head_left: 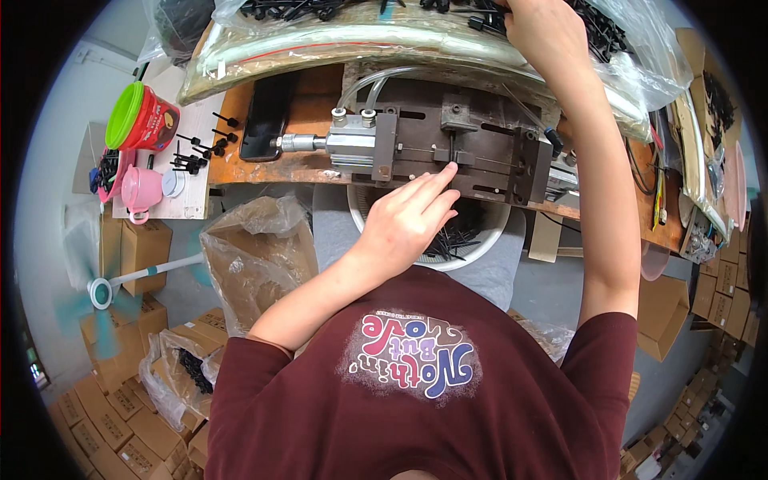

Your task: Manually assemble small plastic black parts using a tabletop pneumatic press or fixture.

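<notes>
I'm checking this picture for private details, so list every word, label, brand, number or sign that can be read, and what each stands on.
I'm leaving wording and brands unquoted; this is where print shows:
Shirt: large coloured lettering, readable, with a tiny line beside it too small to read.
Red tub: pale lettering, partly turned away.
Boxes: dark print, too small and blurred to read.
I can make out no other clear print.

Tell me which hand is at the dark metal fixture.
The left bare hand, fingers at the dark metal fixture; the right bare hand is up at the heaped black plastic parts.
</notes>
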The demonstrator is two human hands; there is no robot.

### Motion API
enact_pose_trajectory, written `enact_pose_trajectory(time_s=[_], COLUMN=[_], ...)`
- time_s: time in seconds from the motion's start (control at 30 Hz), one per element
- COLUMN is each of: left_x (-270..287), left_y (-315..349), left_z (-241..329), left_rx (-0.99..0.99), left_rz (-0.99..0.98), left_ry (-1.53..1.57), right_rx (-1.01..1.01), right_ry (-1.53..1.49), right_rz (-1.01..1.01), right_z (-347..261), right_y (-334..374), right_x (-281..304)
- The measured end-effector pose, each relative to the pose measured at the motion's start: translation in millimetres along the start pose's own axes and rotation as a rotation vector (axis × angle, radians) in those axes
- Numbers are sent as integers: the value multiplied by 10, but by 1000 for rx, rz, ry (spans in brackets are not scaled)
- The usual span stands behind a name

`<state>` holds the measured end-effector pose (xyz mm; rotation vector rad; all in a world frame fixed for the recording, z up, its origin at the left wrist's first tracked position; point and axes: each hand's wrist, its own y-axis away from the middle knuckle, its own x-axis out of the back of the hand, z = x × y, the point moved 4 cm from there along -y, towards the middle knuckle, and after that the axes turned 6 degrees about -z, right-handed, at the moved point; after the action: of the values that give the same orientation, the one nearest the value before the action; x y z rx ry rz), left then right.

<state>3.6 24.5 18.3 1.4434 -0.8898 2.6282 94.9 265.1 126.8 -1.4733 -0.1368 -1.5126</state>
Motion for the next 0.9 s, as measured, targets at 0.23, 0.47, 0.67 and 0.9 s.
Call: enact_pose_trajectory(time_s=[0.23, 0.47, 0.67, 0.9], left_x=[-94, -73, 293, 481], left_y=[-106, -103, -285, -326], left_z=[-36, -16, 24, 65], left_rx=[-1, 73, 112, 77], left_rz=[-31, -133, 178, 216], left_ry=[-113, -97, 250, 269], right_rx=[-58, -445, -680, -577], right_ry=[-205, -1128, -1757, -1477], right_rz=[-6, -31, -438, -398], right_z=[-36, 119, -516, -527], right_y=[173, 558, 1101, 1084], right_x=[308, 391, 427, 412])
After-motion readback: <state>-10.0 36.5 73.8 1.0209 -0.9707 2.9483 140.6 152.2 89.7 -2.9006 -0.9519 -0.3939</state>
